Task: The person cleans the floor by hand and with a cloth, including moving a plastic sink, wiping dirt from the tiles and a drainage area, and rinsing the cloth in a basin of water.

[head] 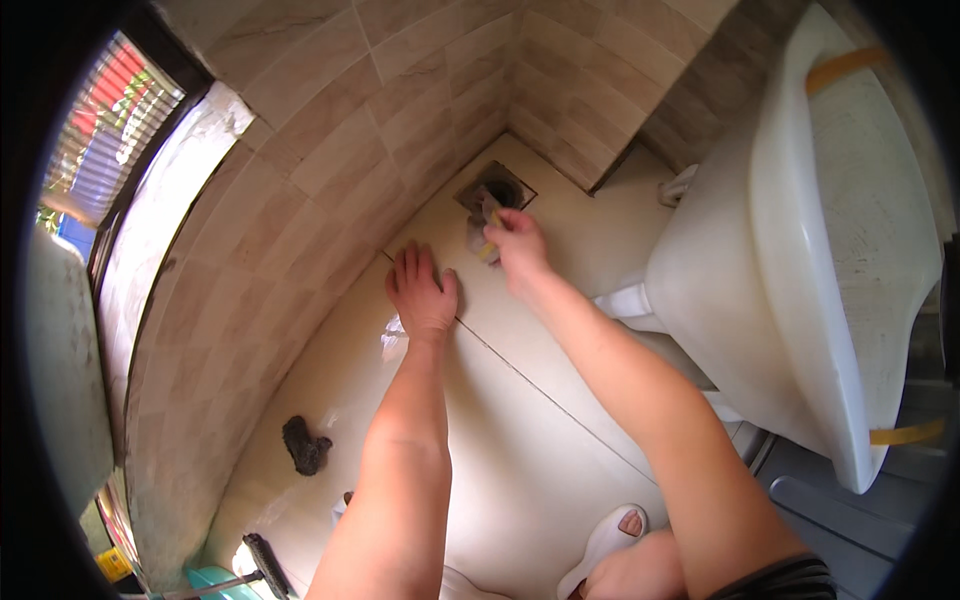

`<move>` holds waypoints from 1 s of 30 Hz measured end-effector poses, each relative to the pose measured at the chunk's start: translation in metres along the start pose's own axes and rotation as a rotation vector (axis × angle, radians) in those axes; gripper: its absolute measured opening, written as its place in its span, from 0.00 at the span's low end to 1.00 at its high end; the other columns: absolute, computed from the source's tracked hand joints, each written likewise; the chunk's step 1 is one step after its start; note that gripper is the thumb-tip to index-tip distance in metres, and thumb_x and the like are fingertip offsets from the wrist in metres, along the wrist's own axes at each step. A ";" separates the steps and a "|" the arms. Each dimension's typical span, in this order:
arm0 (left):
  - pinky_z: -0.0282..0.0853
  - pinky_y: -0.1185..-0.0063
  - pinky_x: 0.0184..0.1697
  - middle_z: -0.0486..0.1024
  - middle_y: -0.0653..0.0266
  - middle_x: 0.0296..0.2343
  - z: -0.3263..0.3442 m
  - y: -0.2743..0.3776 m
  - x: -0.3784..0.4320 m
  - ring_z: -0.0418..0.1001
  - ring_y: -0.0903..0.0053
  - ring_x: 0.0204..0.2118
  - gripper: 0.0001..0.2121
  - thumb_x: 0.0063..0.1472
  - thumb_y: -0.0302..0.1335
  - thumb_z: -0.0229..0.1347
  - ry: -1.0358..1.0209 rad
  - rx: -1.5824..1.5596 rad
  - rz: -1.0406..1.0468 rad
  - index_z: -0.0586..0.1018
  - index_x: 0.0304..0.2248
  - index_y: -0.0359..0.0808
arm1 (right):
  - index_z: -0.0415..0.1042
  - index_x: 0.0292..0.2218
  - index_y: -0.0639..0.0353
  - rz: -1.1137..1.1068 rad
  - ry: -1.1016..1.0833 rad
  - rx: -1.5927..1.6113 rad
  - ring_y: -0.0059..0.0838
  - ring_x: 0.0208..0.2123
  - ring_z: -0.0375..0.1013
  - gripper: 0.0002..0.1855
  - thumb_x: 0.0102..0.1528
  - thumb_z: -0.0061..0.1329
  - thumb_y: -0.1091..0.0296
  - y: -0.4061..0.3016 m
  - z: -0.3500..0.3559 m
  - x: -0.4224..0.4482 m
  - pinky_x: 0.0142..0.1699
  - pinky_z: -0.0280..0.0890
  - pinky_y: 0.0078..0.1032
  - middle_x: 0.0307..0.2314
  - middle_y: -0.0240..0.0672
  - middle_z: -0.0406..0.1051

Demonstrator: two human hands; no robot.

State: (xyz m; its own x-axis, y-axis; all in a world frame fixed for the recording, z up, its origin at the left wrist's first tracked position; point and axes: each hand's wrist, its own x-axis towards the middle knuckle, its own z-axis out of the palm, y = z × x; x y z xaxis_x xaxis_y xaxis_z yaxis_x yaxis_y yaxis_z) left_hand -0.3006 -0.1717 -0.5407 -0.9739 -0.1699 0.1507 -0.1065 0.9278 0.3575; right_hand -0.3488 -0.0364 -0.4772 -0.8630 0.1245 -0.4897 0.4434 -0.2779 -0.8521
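My left hand (422,294) lies palm down on the beige tile floor (525,442), fingers extended and holding nothing. In my right hand (520,246) is a crumpled, thin grey-and-yellow piece of material (481,234), perhaps cloth or plastic film. It hangs at the near edge of a square floor drain (504,187), whose round dark hole lies open. Grime coats the drain's recess. Blur hides the exact make of the held piece.
A large white basin (780,262) with yellow straps stands tilted on the right. A dark clump (304,446) lies left of my forearm. Lower left are a black brush head (266,566) and a teal dustpan-like object (219,582). Tiled walls (330,172) meet behind the drain.
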 end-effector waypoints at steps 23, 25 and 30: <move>0.68 0.83 0.40 0.67 0.59 0.32 -0.159 0.078 -0.032 0.67 0.75 0.37 0.10 0.51 0.16 0.41 -0.683 -1.571 -0.451 0.66 0.35 0.29 | 0.60 0.41 0.58 -0.134 -0.358 -0.306 0.25 0.35 0.66 0.19 0.45 0.45 0.80 0.014 -0.053 -0.095 0.40 0.63 0.22 0.35 0.32 0.65; 0.64 0.77 0.45 0.66 0.61 0.35 -0.157 0.060 -0.031 0.65 0.74 0.40 0.13 0.50 0.17 0.41 -0.667 -1.525 -0.526 0.66 0.38 0.32 | 0.60 0.42 0.57 -0.088 -0.301 -0.137 0.21 0.32 0.66 0.18 0.48 0.41 0.82 0.002 -0.044 -0.091 0.33 0.65 0.20 0.32 0.32 0.65; 0.48 0.66 0.55 0.63 0.63 0.46 -0.124 0.032 -0.021 0.55 0.68 0.52 0.21 0.52 0.29 0.49 -0.649 -1.474 -0.546 0.63 0.47 0.40 | 0.63 0.41 0.57 -0.364 -0.363 -0.341 0.27 0.35 0.65 0.25 0.40 0.33 0.87 -0.032 -0.029 -0.069 0.40 0.61 0.20 0.33 0.33 0.65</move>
State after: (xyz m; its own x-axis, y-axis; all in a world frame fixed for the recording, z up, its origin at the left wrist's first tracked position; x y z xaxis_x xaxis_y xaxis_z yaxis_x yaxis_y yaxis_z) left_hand -0.2591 -0.1800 -0.4184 -0.8453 0.1590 -0.5101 -0.5327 -0.3246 0.7816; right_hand -0.2961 -0.0089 -0.4215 -0.9743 -0.1947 -0.1136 0.1059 0.0493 -0.9932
